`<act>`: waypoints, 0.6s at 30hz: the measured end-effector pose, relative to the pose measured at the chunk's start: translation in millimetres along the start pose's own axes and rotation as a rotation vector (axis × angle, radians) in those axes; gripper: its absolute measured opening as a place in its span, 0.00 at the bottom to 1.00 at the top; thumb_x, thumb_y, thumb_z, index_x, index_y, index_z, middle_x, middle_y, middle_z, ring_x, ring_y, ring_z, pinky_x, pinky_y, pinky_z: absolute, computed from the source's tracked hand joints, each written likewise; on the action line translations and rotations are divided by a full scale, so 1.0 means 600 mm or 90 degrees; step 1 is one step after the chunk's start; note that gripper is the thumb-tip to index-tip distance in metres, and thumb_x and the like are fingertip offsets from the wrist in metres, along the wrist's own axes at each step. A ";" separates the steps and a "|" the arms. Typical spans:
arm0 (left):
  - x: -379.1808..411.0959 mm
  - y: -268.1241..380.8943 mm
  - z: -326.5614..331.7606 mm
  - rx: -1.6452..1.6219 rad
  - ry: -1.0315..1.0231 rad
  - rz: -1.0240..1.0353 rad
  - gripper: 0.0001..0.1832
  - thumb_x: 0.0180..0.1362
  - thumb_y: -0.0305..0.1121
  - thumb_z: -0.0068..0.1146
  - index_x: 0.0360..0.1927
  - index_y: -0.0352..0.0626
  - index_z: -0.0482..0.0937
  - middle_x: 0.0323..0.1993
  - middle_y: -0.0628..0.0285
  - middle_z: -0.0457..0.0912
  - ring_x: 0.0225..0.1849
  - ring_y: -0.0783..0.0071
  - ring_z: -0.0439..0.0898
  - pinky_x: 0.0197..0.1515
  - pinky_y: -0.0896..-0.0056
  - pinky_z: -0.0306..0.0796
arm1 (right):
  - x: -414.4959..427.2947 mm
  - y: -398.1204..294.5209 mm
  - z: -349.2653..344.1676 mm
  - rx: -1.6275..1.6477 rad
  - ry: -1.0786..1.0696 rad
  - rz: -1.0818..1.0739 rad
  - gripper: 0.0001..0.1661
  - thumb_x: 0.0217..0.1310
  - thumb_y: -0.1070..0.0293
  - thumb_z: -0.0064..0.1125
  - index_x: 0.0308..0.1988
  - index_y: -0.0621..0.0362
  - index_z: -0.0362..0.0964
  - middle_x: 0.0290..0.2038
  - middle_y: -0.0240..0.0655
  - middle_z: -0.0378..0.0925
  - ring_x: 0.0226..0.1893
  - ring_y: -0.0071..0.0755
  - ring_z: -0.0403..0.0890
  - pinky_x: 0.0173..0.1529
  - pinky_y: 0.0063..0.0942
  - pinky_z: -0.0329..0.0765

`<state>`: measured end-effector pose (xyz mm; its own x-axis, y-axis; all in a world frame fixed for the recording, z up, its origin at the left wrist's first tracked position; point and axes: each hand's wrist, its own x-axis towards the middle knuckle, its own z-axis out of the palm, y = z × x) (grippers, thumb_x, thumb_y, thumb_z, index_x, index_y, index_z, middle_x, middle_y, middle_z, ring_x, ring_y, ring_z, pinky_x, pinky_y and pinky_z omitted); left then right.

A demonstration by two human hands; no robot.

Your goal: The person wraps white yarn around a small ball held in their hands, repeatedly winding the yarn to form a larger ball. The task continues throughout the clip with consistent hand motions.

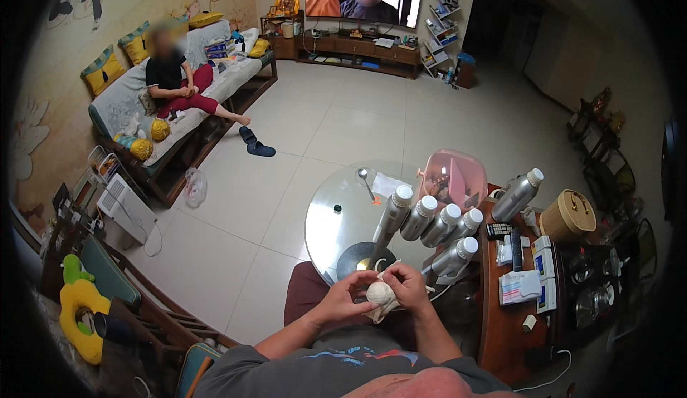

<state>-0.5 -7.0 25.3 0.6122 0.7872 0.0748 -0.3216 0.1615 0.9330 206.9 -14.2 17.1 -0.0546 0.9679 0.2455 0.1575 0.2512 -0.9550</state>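
Above my lap, my left hand (346, 293) cups one side of a small, round, off-white cloth pouch (380, 294). My right hand (408, 286) pinches the gathered cloth at the pouch's top, close to the left fingertips. A loose pale flap of fabric hangs below the bulge, and what fills the pouch is hidden. Just beyond both hands is a round glass table (327, 194). Several aluminium bottles (421, 218) with white caps stand upright on its right side, the closest almost over my right wrist.
The table also carries a spoon (366, 181), a small black cap (337, 208) and a pink lidded container (456, 178). To the right, a wooden cabinet (494, 339) bears another metal bottle (518, 195), remotes and a woven basket (569, 215). A person (172, 76) sits on the far-left sofa.
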 end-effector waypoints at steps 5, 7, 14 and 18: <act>0.016 -0.016 -0.023 -0.129 0.109 0.112 0.31 0.55 0.19 0.66 0.62 0.36 0.68 0.57 0.56 0.76 0.59 0.68 0.76 0.62 0.64 0.73 | -0.009 -0.003 0.011 -0.134 -0.064 -0.021 0.07 0.62 0.70 0.62 0.38 0.63 0.79 0.30 0.39 0.78 0.31 0.35 0.80 0.37 0.30 0.75; 0.023 -0.022 -0.038 -0.103 0.141 0.154 0.29 0.57 0.19 0.64 0.61 0.35 0.68 0.56 0.56 0.76 0.59 0.68 0.76 0.63 0.64 0.71 | -0.015 -0.002 0.017 -0.153 -0.110 -0.036 0.08 0.63 0.69 0.62 0.38 0.63 0.79 0.29 0.40 0.78 0.31 0.37 0.80 0.37 0.31 0.76; 0.040 0.007 -0.058 -0.261 0.277 0.238 0.26 0.59 0.17 0.60 0.60 0.34 0.66 0.54 0.51 0.77 0.56 0.64 0.79 0.63 0.62 0.73 | -0.028 -0.008 0.016 -0.252 -0.181 -0.067 0.08 0.64 0.67 0.62 0.40 0.59 0.80 0.34 0.41 0.82 0.34 0.44 0.83 0.39 0.34 0.78; 0.049 0.013 -0.067 -0.088 0.345 0.242 0.24 0.58 0.17 0.61 0.57 0.34 0.68 0.52 0.51 0.78 0.55 0.64 0.79 0.60 0.61 0.76 | -0.035 -0.021 0.014 -0.205 -0.246 -0.072 0.09 0.65 0.67 0.61 0.41 0.59 0.80 0.34 0.39 0.83 0.34 0.41 0.84 0.39 0.32 0.78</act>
<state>-14.2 41.4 20.6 0.0015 0.9857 0.1684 -0.5550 -0.1393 0.8201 197.7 -37.7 22.4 -0.4400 0.8737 0.2073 0.4218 0.4049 -0.8112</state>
